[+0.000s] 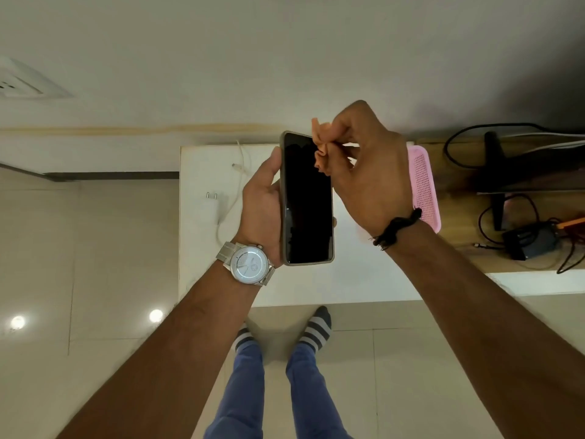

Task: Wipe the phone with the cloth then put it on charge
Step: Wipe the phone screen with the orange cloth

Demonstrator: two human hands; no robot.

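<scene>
My left hand (261, 201) grips a black phone (306, 204) in a grey case by its left edge, screen up and dark, above the white table (348, 280). My right hand (367, 172) pinches a small crumpled orange cloth (320, 144) against the top right corner of the screen. A white charger plug (211, 204) with its white cable (240, 166) lies on the table to the left of the phone, the cable's loose end near the table's far edge.
A pink perforated basket (424, 185) stands right of my right hand. Beyond it a wooden desk (459, 255) carries a monitor stand, black cables and a dark adapter. A white wall socket (22, 80) sits at the far left. My socked feet stand below the table.
</scene>
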